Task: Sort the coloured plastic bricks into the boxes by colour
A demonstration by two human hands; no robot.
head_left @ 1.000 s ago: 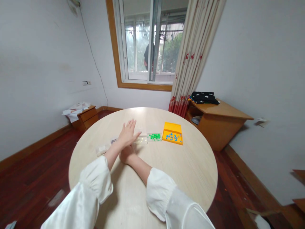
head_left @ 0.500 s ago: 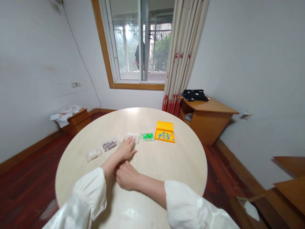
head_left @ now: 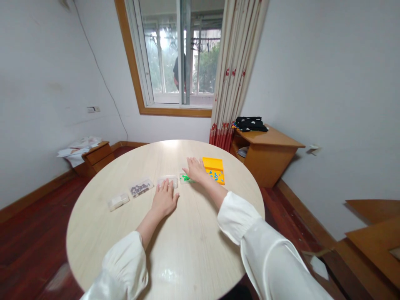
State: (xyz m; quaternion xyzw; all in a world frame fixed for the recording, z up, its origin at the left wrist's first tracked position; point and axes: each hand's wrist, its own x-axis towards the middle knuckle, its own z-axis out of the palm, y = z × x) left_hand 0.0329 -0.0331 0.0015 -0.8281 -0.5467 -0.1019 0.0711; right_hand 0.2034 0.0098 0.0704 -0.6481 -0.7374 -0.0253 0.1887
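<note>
Five boxes in a row across the table [head_left: 187,233], and my hands just split up. Leftmost are the white box [head_left: 118,201] and grey box [head_left: 151,183], neither touched. Next is the clear box [head_left: 174,180], with my left hand [head_left: 164,201] at its near side, fingers open, gripping nothing; can't tell if the tips press. Half a second ago my right hand [head_left: 196,170] was by that wrist. Now it's over the green box [head_left: 184,182], fingers loosely spread, contact unclear, so each hand has its own box. Rightmost: yellow box [head_left: 214,163], lid up.
</note>
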